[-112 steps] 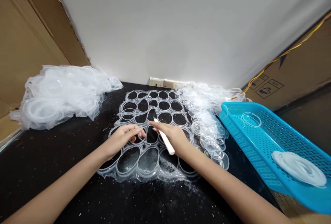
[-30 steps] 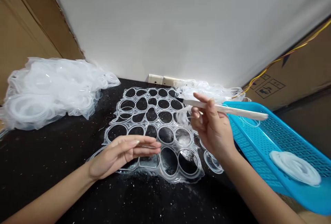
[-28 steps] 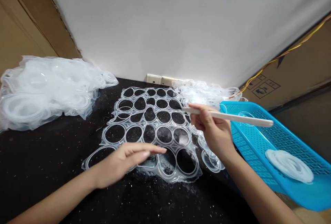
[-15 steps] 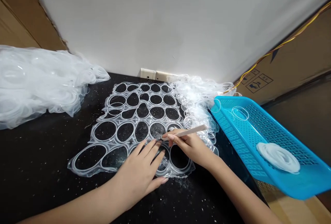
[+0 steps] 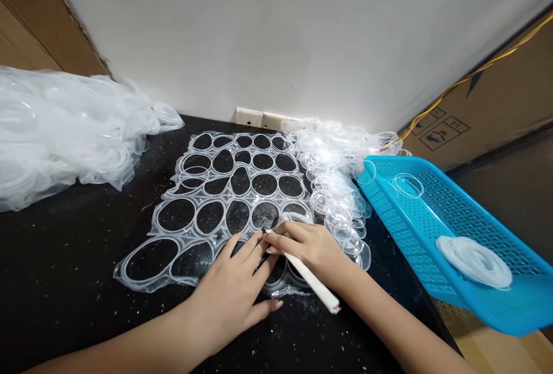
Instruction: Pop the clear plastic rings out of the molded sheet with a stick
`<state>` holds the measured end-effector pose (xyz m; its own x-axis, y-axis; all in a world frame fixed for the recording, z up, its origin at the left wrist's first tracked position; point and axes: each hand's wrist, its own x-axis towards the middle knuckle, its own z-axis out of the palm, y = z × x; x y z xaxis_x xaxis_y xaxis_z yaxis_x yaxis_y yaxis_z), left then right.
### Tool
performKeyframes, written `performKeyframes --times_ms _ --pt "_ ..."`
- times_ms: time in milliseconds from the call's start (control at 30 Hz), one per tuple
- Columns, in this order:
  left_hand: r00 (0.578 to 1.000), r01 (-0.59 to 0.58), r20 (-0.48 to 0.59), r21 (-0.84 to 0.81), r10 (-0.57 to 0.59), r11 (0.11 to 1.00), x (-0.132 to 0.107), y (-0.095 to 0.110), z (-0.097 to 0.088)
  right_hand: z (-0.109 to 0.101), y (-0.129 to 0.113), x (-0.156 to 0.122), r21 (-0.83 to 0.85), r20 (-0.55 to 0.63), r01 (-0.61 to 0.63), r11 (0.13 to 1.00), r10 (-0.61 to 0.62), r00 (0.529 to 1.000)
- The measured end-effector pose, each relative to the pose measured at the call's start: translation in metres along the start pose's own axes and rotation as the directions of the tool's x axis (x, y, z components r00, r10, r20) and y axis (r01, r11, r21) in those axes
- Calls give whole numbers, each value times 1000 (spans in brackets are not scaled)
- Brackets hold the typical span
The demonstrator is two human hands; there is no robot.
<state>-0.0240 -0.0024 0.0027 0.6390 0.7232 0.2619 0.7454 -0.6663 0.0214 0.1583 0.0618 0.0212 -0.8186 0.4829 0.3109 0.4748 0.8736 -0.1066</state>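
Note:
A clear plastic sheet (image 5: pixel 224 189) full of round and oval cut-outs lies flat on a black speckled table (image 5: pixel 64 264). My left hand (image 5: pixel 235 293) presses flat on the sheet's near edge, fingers stretched out. My right hand (image 5: pixel 309 247) is closed round a thin white knife-like tool (image 5: pixel 311 279), its tip down on the sheet just ahead of my left fingertips. The handle points back toward me.
A big heap of clear plastic scrap (image 5: pixel 64 132) fills the left side. Loose clear rings (image 5: pixel 341 189) pile up right of the sheet. A blue perforated basket (image 5: pixel 449 212) at the right holds a stack of white discs (image 5: pixel 473 260). Cardboard boxes (image 5: pixel 488 109) stand behind it.
My right hand came down from above the basket and set the tool's tip on the sheet. My left hand slid forward and flattened on the sheet's near edge. The view shifted slightly.

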Motion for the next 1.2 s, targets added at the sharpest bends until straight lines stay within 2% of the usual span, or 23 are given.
performKeyframes --times_ms 67,167,300,367,433,500,567,633,667,733,767,833,933,1067,1133,1200 --pt "999 28 17 -49 -27 998 0 -1 -2 6 -3 -1 -83 -17 -9 997 8 1000" --pt "996 61 71 -129 -52 990 1 -2 -7 12 -7 -2 -152 -7 -87 985 87 996" --pt "990 89 127 -192 -65 977 2 -3 -10 18 -8 2 -169 46 -158 973 168 985" --pt "987 97 144 -200 -69 975 1 -3 -9 21 -6 5 -80 55 -222 972 227 972" --pt "986 89 153 -191 -60 978 0 -2 -8 22 -1 9 154 19 -305 940 305 952" --pt "986 68 162 -172 -40 983 -1 -1 -8 20 6 12 483 -48 -356 800 430 902" --pt "984 45 176 -151 -18 987 -1 -1 -9 16 14 13 750 -51 -356 558 585 809" --pt "983 31 185 -138 -5 990 -1 -1 -10 9 21 14 889 19 -329 317 694 720" --pt "983 24 184 -134 1 991 -1 -1 -11 5 24 14 922 54 -312 230 720 692" --pt "984 14 176 -124 8 992 0 -1 -11 -3 28 13 943 90 -297 151 743 663" --pt "985 9 170 -118 11 993 0 -1 -11 -6 29 12 937 99 -313 155 742 663" --pt "987 -2 159 -102 18 995 0 -2 -9 -11 26 11 902 107 -372 221 719 687" --pt "991 -16 133 -80 27 997 0 -1 -7 -11 17 9 808 87 -431 402 642 762" --pt "994 3 105 -93 7 996 -2 0 -5 4 1 10 602 57 -425 676 494 867" --pt "995 22 104 -109 -10 994 -2 0 -6 13 -4 11 474 71 -435 766 459 885" --pt "995 36 101 -117 -24 992 -1 0 -6 17 -7 13 364 112 -479 799 473 874"
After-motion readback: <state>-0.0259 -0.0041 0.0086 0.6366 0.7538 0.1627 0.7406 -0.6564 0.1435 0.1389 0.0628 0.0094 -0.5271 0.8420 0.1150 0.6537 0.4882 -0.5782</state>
